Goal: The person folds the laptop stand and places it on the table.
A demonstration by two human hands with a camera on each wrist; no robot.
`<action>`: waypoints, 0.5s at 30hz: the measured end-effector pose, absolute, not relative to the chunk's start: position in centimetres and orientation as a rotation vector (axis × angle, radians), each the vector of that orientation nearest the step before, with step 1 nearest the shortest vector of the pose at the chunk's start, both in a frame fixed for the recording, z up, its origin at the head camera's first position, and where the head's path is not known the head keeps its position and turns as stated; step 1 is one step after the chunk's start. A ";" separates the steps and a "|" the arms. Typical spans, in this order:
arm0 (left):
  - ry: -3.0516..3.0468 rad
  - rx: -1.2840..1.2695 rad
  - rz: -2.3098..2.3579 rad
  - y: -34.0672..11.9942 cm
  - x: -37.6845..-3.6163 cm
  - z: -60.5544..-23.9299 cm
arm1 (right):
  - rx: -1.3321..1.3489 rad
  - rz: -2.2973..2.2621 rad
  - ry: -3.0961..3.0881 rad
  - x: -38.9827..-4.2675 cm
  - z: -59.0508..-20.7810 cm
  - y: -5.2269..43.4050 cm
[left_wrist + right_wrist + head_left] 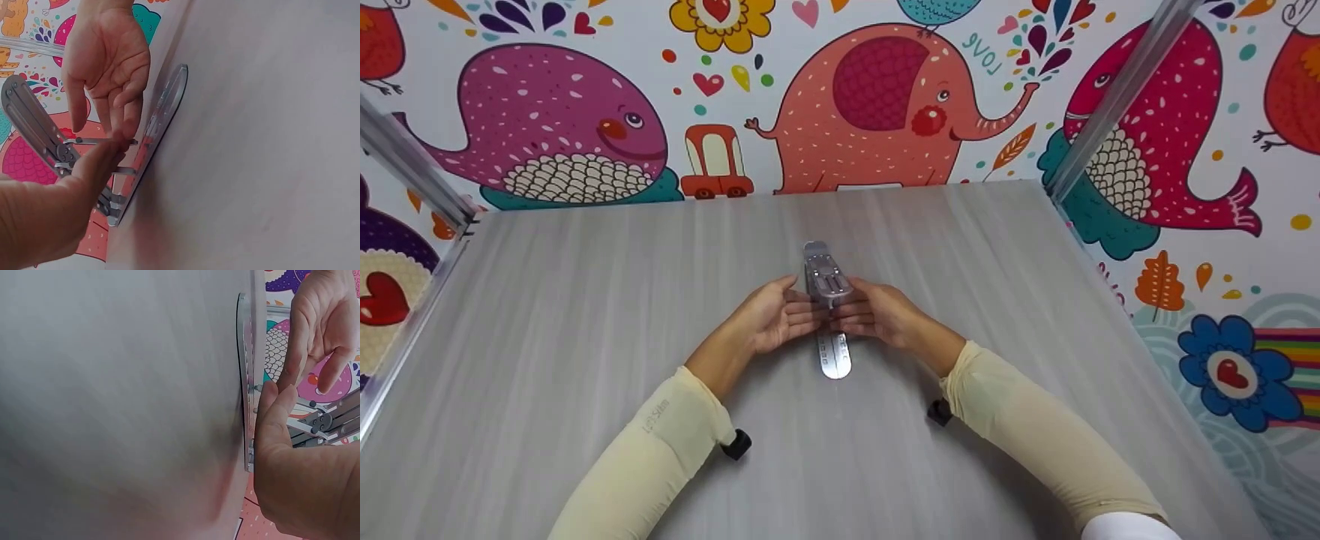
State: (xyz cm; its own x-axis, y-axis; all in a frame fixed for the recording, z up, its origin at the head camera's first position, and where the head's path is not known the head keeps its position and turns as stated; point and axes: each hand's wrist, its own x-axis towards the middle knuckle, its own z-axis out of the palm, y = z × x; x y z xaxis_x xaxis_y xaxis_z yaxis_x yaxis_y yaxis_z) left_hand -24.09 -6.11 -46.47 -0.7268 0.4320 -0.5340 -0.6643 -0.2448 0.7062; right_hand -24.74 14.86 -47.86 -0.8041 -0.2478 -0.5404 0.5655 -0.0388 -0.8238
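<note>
Two walls papered with bright cartoon animals are being shown behind and to the right of a grey wood-grain table; metal frame posts are being seen at the table's far corners; no container is being shown on the table. Two cream sleeves are being stretched forward over the near part of the table, and a small black piece is being seen under each forearm.

At the middle of the table a metal hinge device is being handled; its flat, rounded base plate is being laid on the surface with holes along it, while its silver upper arm, joined by thin links and pivots, is being raised at an angle above the plate. The device's middle is being hidden in the head view by the fingers.

The left hand is being held at the device's left side, fingers extended and touching the linkage, relaxed rather than clenched; the right hand is being held at its right side, fingers nearly straight, tips meeting the linkage and the other hand's fingers; whether either hand is truly gripping cannot be told.
</note>
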 end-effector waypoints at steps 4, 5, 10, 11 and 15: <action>1.324 -0.304 2.008 -6.1 -24.3 -46.1 | 0.340 -1.900 1.689 -25.0 -47.7 14.8; 1.329 -0.302 2.004 -6.1 -24.3 -46.1 | 0.339 -1.900 1.691 -25.0 -47.6 14.8; 1.364 -0.303 1.994 -6.3 -24.5 -45.8 | 0.341 -1.895 1.707 -25.2 -47.4 14.6; 1.369 -0.303 1.995 -6.3 -24.6 -45.8 | 0.341 -1.895 1.711 -25.3 -47.4 14.5; 1.369 -0.314 2.011 -6.2 -25.1 -45.8 | 0.342 -1.905 1.723 -25.8 -47.3 14.5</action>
